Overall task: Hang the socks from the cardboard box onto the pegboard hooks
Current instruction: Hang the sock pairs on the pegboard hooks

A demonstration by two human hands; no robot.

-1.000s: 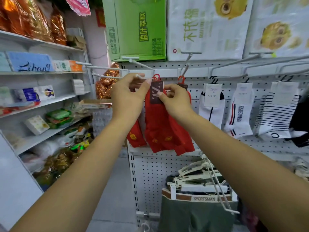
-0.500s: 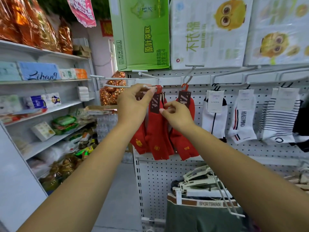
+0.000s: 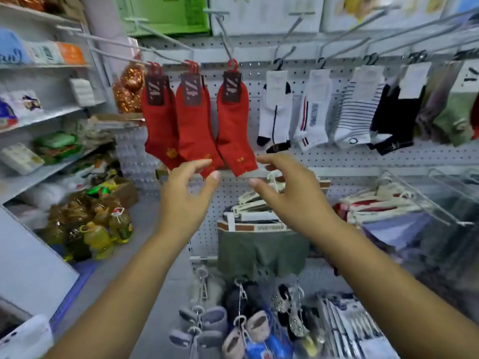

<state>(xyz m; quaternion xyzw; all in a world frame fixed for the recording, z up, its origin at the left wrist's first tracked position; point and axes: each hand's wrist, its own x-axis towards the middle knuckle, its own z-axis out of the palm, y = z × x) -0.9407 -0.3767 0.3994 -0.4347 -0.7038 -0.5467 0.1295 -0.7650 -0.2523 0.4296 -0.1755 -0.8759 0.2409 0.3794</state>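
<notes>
The left hand and right hand are both loose, fingers half curled and gripping nothing, with a clear gap between them; the left fingertips sit right at the toes of the red socks, contact hard to tell, and the right hand is just beside the outermost toe. Those socks hang in three bunches from the hooks on the pegboard, bare board under their toes and white socks to the right; their dark labels are too blurred to read, while a waistband below the hands reads SPORTSMAN
</notes>
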